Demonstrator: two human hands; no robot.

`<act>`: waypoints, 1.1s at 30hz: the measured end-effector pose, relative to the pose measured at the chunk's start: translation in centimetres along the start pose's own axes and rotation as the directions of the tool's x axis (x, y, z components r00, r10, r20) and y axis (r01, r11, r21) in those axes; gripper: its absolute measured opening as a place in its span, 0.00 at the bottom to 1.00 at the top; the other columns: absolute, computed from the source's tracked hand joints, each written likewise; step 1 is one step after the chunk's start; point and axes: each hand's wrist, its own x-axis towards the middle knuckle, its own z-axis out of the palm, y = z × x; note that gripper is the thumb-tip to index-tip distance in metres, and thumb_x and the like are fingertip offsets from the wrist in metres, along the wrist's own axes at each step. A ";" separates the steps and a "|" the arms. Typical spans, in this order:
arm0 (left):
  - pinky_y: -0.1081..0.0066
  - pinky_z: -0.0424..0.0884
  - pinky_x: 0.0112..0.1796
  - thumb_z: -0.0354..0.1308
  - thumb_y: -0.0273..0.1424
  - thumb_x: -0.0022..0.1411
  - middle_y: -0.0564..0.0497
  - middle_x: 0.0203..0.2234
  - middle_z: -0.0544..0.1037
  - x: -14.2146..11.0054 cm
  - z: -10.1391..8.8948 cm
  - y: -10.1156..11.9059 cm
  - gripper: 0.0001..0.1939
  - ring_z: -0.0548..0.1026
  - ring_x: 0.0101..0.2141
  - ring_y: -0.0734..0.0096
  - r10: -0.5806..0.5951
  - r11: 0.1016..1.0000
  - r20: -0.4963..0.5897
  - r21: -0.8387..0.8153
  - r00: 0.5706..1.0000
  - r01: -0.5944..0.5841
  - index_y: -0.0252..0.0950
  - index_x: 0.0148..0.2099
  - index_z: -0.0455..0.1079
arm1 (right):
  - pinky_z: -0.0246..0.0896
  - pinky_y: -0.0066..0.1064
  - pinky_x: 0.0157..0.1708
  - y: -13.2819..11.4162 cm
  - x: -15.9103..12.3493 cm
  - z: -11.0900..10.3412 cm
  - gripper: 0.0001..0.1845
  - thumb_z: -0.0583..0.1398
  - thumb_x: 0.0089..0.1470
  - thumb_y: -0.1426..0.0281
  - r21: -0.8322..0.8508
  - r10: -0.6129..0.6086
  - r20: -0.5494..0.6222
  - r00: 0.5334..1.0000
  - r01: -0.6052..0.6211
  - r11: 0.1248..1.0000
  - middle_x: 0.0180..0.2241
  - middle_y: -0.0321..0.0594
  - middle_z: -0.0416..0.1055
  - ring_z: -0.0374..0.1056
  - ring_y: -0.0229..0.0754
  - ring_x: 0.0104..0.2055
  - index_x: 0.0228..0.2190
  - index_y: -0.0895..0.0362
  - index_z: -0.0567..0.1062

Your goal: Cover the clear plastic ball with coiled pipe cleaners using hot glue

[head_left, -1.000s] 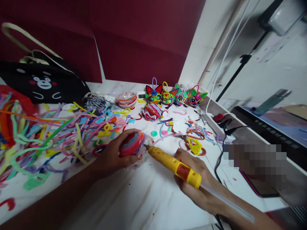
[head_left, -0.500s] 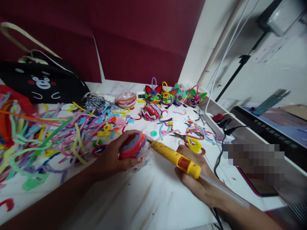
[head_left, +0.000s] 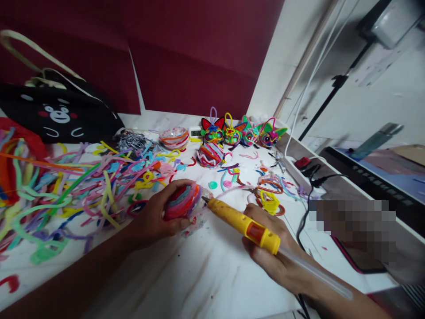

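Our left hand [head_left: 159,217] was closed around the striped pipe-cleaner ball [head_left: 182,201], fingers over the top and thumb along the near side, above the bare front stretch of the table [head_left: 232,283]. Our right hand [head_left: 280,270] gripped the yellow hot-glue gun [head_left: 242,222] to the right of the ball, with its metal nozzle [head_left: 205,200] at the ball's right edge; we could not tell whether it touched. A clear glue stick [head_left: 315,274] jutted from the gun's rear end.

A pale pipe cleaner [head_left: 232,189] stretched off to the right of the ball, and we judged that the work in hand was gluing such strands round it. To do that well, we needed the ball held steady, the nozzle tip close against the line of the last strand, and only a thin, even bead. Our left thumb was best kept behind the nozzle's path, since fresh glue would likely burn. The scissors [head_left: 254,190], beyond and right of the ball, and the black cable [head_left: 303,221], farther right, were best kept clear of our right forearm.
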 end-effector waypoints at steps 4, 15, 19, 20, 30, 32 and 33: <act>0.69 0.72 0.44 0.65 0.39 0.49 0.48 0.51 0.76 -0.1 0.1 -0.1 0.32 0.75 0.48 0.55 0.025 1.000 0.004 0.007 1.000 -0.025 0.42 0.58 0.66 | 0.54 0.34 0.27 -0.1 0.0 -0.1 0.06 0.53 0.61 0.68 -0.001 0.006 0.001 1.000 -0.006 1.000 0.30 0.35 0.61 0.60 0.40 0.27 0.32 0.52 0.59; 0.69 0.72 0.45 0.64 0.40 0.49 0.48 0.51 0.75 0.1 -0.1 0.3 0.33 0.75 0.48 0.56 -0.012 0.999 0.011 0.043 1.000 0.012 0.39 0.57 0.64 | 0.55 0.31 0.26 -0.5 0.0 0.1 0.04 0.52 0.58 0.71 -0.025 0.005 -0.006 1.000 -0.005 1.000 0.30 0.35 0.62 0.62 0.38 0.26 0.31 0.53 0.60; 0.69 0.72 0.43 0.64 0.39 0.48 0.49 0.51 0.75 0.1 0.0 0.2 0.32 0.75 0.46 0.57 -0.030 0.999 -0.006 0.027 1.000 0.030 0.40 0.57 0.65 | 0.55 0.31 0.25 -0.9 0.2 0.2 0.02 0.51 0.56 0.72 -0.072 0.014 0.002 1.000 -0.013 0.997 0.28 0.35 0.63 0.62 0.38 0.26 0.31 0.53 0.61; 0.70 0.72 0.43 0.64 0.39 0.48 0.49 0.51 0.75 0.1 0.0 0.1 0.32 0.75 0.45 0.58 -0.031 0.999 -0.007 0.020 1.000 0.031 0.40 0.57 0.66 | 0.55 0.31 0.25 -1.0 0.2 0.2 0.02 0.51 0.56 0.72 -0.084 0.009 0.009 1.000 -0.008 0.996 0.28 0.35 0.63 0.62 0.38 0.26 0.31 0.53 0.61; 0.71 0.72 0.36 0.64 0.41 0.48 0.49 0.48 0.77 0.2 0.2 0.2 0.32 0.76 0.43 0.58 -0.057 0.998 -0.023 0.014 0.998 0.057 0.41 0.56 0.67 | 0.56 0.29 0.25 -1.1 0.1 0.2 0.02 0.50 0.57 0.73 -0.113 -0.055 0.036 0.998 0.058 0.992 0.29 0.36 0.64 0.62 0.36 0.26 0.32 0.54 0.62; 0.70 0.72 0.38 0.64 0.42 0.49 0.48 0.49 0.77 0.2 0.2 0.1 0.32 0.76 0.44 0.56 -0.045 0.999 -0.021 0.017 0.999 0.045 0.40 0.56 0.67 | 0.56 0.29 0.25 -1.1 0.1 0.3 0.03 0.50 0.56 0.73 -0.124 -0.061 0.039 0.997 0.065 0.990 0.30 0.36 0.64 0.62 0.36 0.26 0.33 0.55 0.62; 0.70 0.72 0.38 0.64 0.42 0.49 0.48 0.49 0.77 0.2 0.1 0.0 0.32 0.76 0.45 0.56 -0.039 0.999 -0.017 0.020 0.999 0.039 0.40 0.56 0.67 | 0.56 0.28 0.25 -1.1 0.1 0.3 0.03 0.50 0.56 0.73 -0.131 -0.068 0.041 0.997 0.073 0.989 0.29 0.36 0.64 0.62 0.36 0.26 0.33 0.55 0.63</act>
